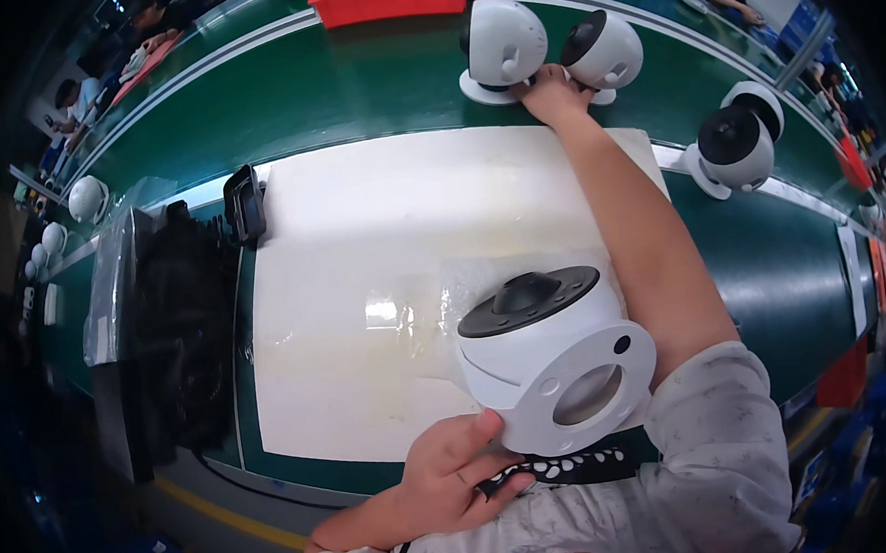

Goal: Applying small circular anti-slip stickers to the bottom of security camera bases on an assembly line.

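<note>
by roomy board [347, 362], half-curled left hand [463, 471] touches white device [537, 350]; right hand [557, 98] past far edge, grips unclear.

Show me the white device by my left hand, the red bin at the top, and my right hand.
White device [535, 347]: head view, on its white shell below the dark face.
Red bin [389, 3]: head view, on its near wall.
Right hand [557, 97]: head view, on the back of it.

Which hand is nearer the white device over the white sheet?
Left: the left hand touches the white device at its base; the right hand is beyond it, between two similar devices.
</note>
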`<state>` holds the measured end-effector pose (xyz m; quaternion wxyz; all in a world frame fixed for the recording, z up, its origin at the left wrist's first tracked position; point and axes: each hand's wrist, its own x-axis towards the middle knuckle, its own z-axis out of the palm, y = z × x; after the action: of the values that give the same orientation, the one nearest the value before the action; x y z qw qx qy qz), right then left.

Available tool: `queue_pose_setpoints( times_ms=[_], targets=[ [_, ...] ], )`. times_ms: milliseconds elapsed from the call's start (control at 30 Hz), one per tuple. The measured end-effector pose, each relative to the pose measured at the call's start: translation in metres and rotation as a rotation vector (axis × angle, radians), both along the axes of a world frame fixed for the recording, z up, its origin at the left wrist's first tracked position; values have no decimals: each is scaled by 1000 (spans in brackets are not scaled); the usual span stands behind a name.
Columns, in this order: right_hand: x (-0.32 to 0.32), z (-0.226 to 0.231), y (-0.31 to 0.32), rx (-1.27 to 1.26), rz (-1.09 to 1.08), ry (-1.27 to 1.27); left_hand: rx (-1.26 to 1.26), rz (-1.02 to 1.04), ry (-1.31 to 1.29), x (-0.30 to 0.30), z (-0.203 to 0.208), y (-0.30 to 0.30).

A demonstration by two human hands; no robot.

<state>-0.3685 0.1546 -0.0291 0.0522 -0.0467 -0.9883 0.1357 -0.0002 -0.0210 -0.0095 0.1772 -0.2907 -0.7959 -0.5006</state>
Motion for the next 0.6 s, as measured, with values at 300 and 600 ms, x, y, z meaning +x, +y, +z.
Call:
queue_pose_setpoints(
  times_ms=[300, 600],
  targets=[
    [28, 27, 57, 26, 106, -107, 9, -15, -6, -2, -2, 0],
    [103, 33, 86, -30, 207, -3, 71, -42, -15, -5, -2, -1]
  ],
)
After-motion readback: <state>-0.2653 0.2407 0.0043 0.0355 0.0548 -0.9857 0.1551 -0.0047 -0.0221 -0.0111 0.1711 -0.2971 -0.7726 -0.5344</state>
